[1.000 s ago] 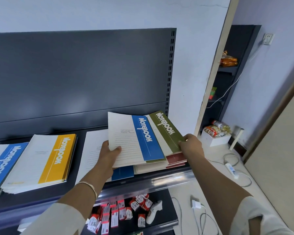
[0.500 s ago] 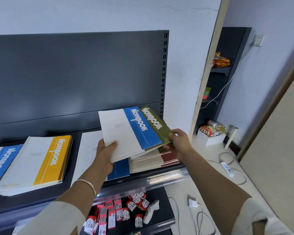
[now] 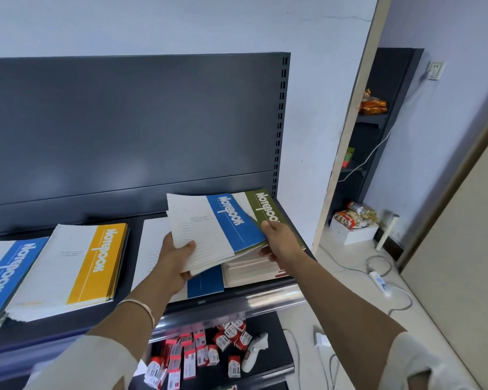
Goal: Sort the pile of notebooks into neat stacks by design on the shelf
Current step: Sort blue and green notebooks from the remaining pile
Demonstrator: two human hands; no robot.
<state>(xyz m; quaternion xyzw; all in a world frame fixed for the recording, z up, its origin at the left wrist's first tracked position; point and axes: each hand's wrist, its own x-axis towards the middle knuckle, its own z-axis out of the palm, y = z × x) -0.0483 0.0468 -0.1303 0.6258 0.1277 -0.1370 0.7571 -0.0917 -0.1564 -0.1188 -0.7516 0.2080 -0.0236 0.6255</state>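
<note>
**Both hands on a fanned blue/green pair, over the right end of the shelf**

Surroundings: dark shelf with a dark slotted back panel. Far left, a blue-band stack. Just beside it, a yellow-band stack, roughly squared. Right of those, a single blue-band notebook lies flat, partly hidden by the left forearm. At the right end is a loose pile with red bands, mostly hidden under the held pair. On the lower shelf there are scattered red-and-white boxes and a white handheld device. A power strip lies on the floor to the right.

Hands: both arms reach forward, with a bangle on the left wrist. The left hand grasps the white near corner of the blue notebook, thumb on top and fingers underneath. The right hand grasps the green notebook at its near edge, thumb on the cover.

Position: blue overlaps green, fanned, and both are raised and tilted above the red-band pile, between the two hands.
</note>
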